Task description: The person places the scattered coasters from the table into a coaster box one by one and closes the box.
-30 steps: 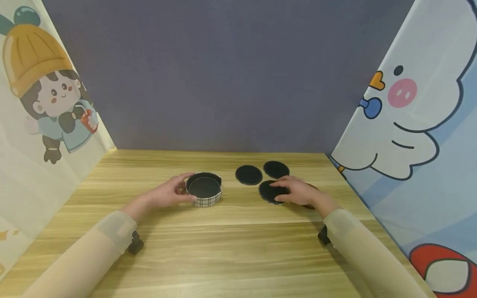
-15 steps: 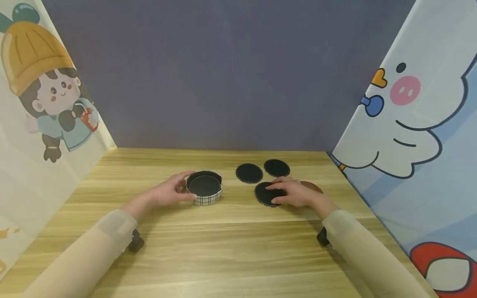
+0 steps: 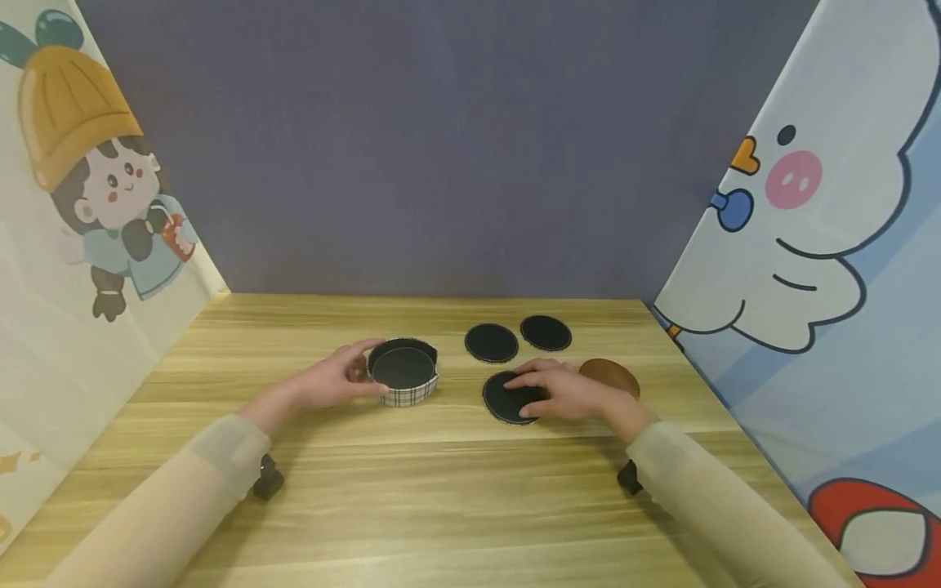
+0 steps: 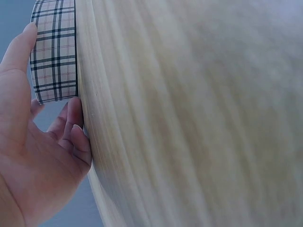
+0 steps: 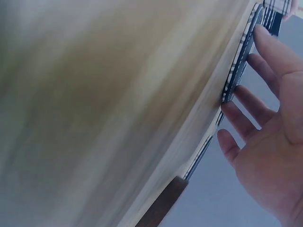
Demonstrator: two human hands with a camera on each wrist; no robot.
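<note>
My left hand (image 3: 334, 377) grips the left side of a low round coaster holder (image 3: 403, 371), black inside with a plaid outer wall. In the left wrist view, my thumb lies against that plaid wall (image 4: 54, 52). The holder has a notch at its right side. My right hand (image 3: 569, 392) rests its fingertips and thumb on a round black coaster (image 3: 503, 400), right of the holder and nearer to me. The hand covers the coaster's right part. A plaid edge shows along this coaster (image 5: 235, 71) in the right wrist view.
Two more black coasters, one on the left (image 3: 491, 343) and one on the right (image 3: 546, 332), lie farther back. A thick brown round piece (image 3: 612, 374) sits behind my right wrist. A grey panel (image 3: 441, 163) closes off the table's (image 3: 441, 506) back edge; printed panels flank it.
My right hand has slid the black coaster leftward and toward me across the table, uncovering more of the brown round piece. My left hand and the holder stay put.
</note>
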